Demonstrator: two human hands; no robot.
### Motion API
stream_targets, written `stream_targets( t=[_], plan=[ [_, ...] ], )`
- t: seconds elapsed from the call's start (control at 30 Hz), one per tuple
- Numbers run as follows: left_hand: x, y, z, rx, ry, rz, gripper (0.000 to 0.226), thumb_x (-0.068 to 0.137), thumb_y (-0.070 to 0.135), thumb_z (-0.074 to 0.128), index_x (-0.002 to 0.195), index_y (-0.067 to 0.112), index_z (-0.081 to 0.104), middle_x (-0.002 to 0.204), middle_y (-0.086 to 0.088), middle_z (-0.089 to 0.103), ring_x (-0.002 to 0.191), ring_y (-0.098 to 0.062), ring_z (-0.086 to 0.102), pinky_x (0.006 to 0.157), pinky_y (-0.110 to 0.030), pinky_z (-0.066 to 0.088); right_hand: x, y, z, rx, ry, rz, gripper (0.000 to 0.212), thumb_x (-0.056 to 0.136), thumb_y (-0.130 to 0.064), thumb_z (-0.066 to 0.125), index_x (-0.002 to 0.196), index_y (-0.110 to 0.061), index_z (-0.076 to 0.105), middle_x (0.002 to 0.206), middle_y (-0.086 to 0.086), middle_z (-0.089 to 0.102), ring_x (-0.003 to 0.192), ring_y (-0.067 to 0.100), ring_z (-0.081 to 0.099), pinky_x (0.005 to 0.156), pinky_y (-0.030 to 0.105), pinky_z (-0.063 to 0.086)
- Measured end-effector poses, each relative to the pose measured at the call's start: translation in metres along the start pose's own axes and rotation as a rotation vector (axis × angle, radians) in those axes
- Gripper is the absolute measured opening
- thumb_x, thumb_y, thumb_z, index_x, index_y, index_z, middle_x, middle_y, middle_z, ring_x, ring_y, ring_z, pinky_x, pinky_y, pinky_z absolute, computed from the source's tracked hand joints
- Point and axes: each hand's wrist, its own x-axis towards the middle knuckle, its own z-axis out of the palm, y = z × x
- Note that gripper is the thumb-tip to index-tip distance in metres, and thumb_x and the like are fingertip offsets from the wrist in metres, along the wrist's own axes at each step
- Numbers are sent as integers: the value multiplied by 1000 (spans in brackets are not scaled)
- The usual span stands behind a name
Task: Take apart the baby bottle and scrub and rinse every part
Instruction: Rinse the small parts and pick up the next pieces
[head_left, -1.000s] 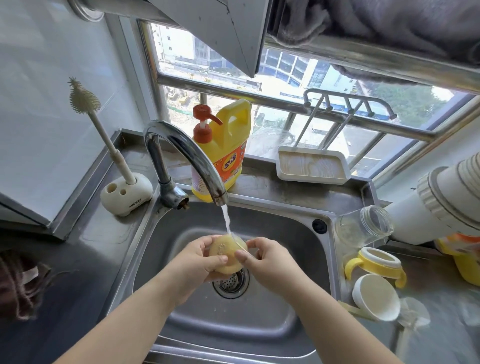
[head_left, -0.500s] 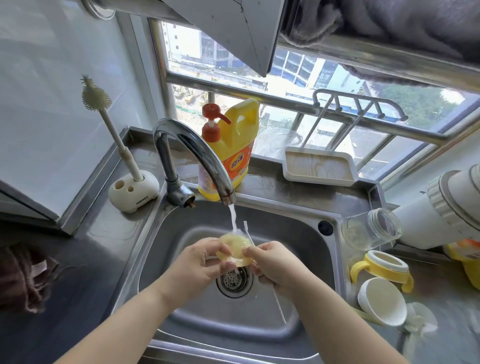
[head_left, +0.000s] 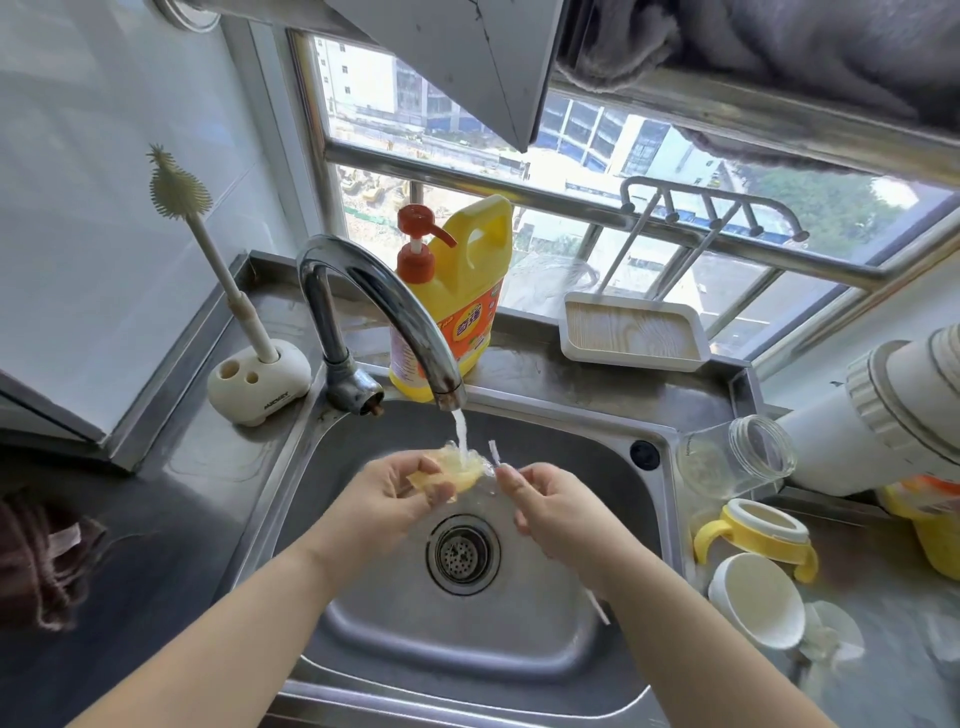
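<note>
While water runs, hands hold a soft, translucent-yellow teat.

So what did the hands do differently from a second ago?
The hands came apart. A second ago both cupped the yellowish nipple under the tap; now the left hand holds the nipple alone in the stream, and the right hand has drawn away gripping the thin straw. The tap kept running.

Soap jug just behind faucet; tray right of faucet; brown cloth far left of faucet.
</note>
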Motion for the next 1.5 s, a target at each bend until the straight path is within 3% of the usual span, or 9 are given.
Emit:
stream_targets(
  t=[0.13, 0.27, 0.43, 0.57, 0.67, 0.8, 1.0, 1.17, 1.5],
  plan=[
    [3, 1, -5, -87, 130, -116, 15, 87, 9, 59, 73, 11, 58, 117, 7, 58, 94, -14, 57, 94, -37, 44, -6, 0, -12, -158, 26, -231, 10, 96, -27, 48, 86, -26, 51, 64, -7, 50, 48, 5, 38, 49, 21, 36],
    [3, 5, -5, -109, 56, -179, 12, 92, 13, 53, 82, 8, 58, 89, -8, 63, 82, -17, 58, 81, -33, 54, -4, -7, -13, -288, 109, -359, 7, 90, -25, 57, 87, -26, 64, 74, -10, 61, 62, 4, 49, 65, 28, 48],
    [1, 9, -9, -142, -69, -192, 11, 88, 16, 61, 82, 8, 60, 88, -11, 62, 83, -18, 59, 83, -31, 54, 1, -14, -13, -426, 216, -500, 9, 89, -23, 59, 88, -22, 68, 80, -15, 56, 86, 10, 52, 77, 28, 43],
    [1, 13, -7, -185, -114, -165, 20, 75, 19, 73, 84, 4, 63, 85, -11, 66, 80, -17, 64, 84, -34, 55, 3, -22, -6, -480, 298, -597, 15, 84, -29, 57, 80, -22, 69, 73, -15, 55, 79, 14, 50, 74, 30, 35],
    [3, 13, -6, -200, -97, -147, 23, 72, 20, 73, 87, 4, 66, 81, -7, 67, 74, -12, 65, 76, -28, 56, 4, -26, -1, -463, 294, -601, 10, 84, -25, 61, 80, -20, 68, 75, -14, 59, 80, 13, 50, 75, 30, 38],
    [5, 10, -8, -205, -101, -141, 23, 67, 27, 76, 81, 10, 70, 86, -15, 63, 84, -24, 60, 87, -40, 52, 10, -20, -9, -412, 284, -551, 7, 84, -20, 64, 79, -19, 69, 66, -24, 47, 79, 6, 45, 76, 24, 34],
    [6, 12, -11, -199, -92, -124, 27, 59, 35, 79, 76, 15, 71, 80, -16, 57, 76, -23, 47, 72, -30, 39, 11, -24, -3, -384, 252, -574, 7, 84, -20, 66, 78, -18, 69, 64, -24, 46, 77, 6, 45, 74, 25, 35],
    [9, 9, -8, -357, -113, -165, 19, 69, 19, 72, 79, 8, 60, 85, -14, 58, 80, -22, 54, 77, -29, 50, 14, -24, -11, -263, 196, -501, 7, 83, -18, 68, 77, -18, 70, 66, -20, 53, 77, 5, 50, 72, 21, 40],
    [24, 18, -7, 208, -19, -47, 31, 60, 28, 75, 76, 3, 65, 66, -2, 61, 60, -11, 52, 59, -23, 41, 19, -34, 4, -330, 200, -562, 7, 83, -18, 66, 77, -15, 70, 66, -21, 49, 78, 6, 48, 71, 22, 35]
  ],
)
